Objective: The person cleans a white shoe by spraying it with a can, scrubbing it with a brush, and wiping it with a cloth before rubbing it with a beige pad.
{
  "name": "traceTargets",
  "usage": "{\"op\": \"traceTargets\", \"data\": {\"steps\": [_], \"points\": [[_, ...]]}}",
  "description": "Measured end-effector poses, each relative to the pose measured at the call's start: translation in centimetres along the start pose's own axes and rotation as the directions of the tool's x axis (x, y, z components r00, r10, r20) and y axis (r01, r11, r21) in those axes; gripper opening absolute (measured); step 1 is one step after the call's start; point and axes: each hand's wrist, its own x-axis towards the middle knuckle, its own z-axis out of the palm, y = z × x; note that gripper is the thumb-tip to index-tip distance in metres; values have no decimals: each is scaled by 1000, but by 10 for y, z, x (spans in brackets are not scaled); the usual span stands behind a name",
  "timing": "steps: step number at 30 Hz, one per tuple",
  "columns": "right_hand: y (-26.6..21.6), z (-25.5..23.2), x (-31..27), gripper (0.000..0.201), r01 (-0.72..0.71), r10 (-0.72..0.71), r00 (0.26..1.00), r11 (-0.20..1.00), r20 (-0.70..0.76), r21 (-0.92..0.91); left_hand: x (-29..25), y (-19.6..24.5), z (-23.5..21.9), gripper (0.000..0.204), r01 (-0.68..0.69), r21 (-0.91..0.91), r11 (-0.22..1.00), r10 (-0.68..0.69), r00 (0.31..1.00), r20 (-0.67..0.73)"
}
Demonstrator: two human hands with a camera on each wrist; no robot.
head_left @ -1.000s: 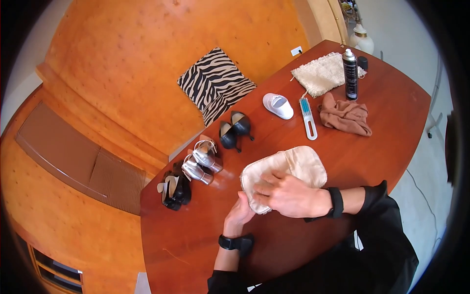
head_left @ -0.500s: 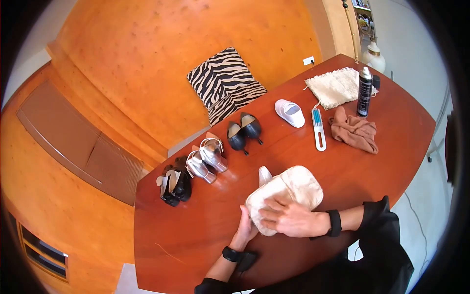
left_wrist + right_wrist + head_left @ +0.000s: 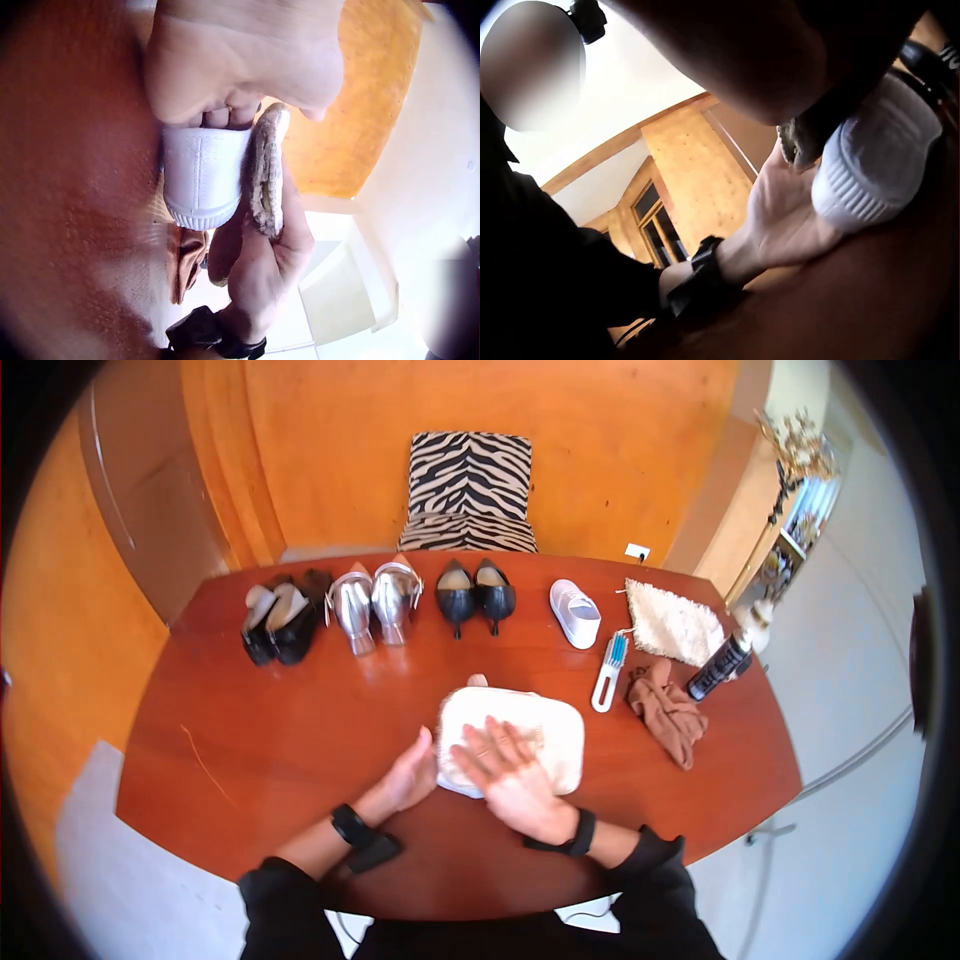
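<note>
My left hand (image 3: 408,772) holds a small white sneaker (image 3: 202,169), its fingers running in at the shoe's upper edge in the left wrist view. From above, that shoe is almost wholly hidden under a cream cloth pad (image 3: 558,725) with a fluffy edge. Spread across the top of the pad are the fingers of my right hand (image 3: 515,785); its thumb lies on the underside, so the pad is pinched. In the right wrist view the sneaker's ribbed sole (image 3: 859,202) sits against my left palm, with the pad's fuzzy edge close by.
Along the far side stand black shoes (image 3: 285,625), silver heels (image 3: 352,610) and black pumps (image 3: 456,598). To the right lie another white sneaker (image 3: 575,615), a brush (image 3: 606,682), a brown cloth (image 3: 668,715), a cream fringed cloth (image 3: 672,622) and a spray can (image 3: 720,665).
The head view has swung round, so the table now appears level. Both hands stay together at the sneaker and pad. The shoe end that showed past the pad half a second ago is mostly covered.
</note>
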Motion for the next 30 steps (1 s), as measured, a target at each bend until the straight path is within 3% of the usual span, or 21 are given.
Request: {"op": "traceTargets", "data": {"steps": [3,6,11,14,16,17,23,24,30], "points": [[-12,4,0,48,36,-37,998,999,49,20,2,-3,-5,67,-69,-58,996,71,997,33],[-5,4,5,48,19,-15,999,995,-48,100,2,-1,-3,61,-87,-104,991,90,996,26],[5,4,12,51,22,-14,998,991,-60,130,2,-4,-3,60,-112,-90,990,112,994,-15],[11,7,15,50,-23,28,996,998,-89,56,2,-5,-4,58,-117,-111,987,108,990,-91],[11,3,15,49,-53,55,995,998,-80,34,6,-9,-17,53,-27,-112,993,33,998,59],[11,0,16,49,-80,81,994,997,-73,16,8,-13,-20,53,-37,-113,993,44,997,59],[-33,-18,2,51,25,-30,999,995,43,101,-3,3,6,54,-69,-147,987,52,992,-116],[-34,-18,2,51,32,-38,998,994,55,107,-3,5,1,55,-49,-118,992,43,998,-53],[-5,-13,13,45,6,-7,1000,993,10,120,2,-8,-9,54,-93,-113,989,83,992,-93]]}}
